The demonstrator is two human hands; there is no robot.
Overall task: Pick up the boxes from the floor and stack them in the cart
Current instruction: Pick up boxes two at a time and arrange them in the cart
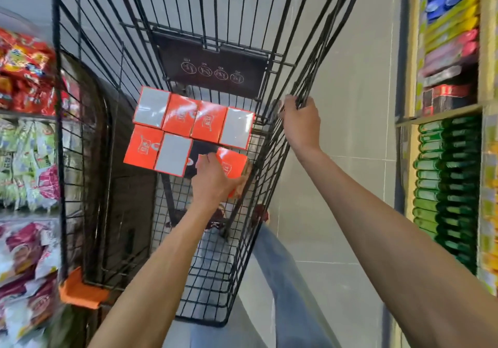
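Down inside the cart (200,319), the fingers (202,159) of the left hand (213,179) are curled round an orange box (234,162), clamped on its near end. Its printed face is up, and its long axis runs away from the person toward the dark panel (213,65), slightly tilted. Just beside it, six boxes (177,121) lie flat and touching in two rows, four behind and two in front, with their long axes the same way. Three show orange faces, three grey. The right hand (300,124) has its fingers (289,102) hooked tight over the cart's right side wires. Shelves (452,175) of packets stand on either side.
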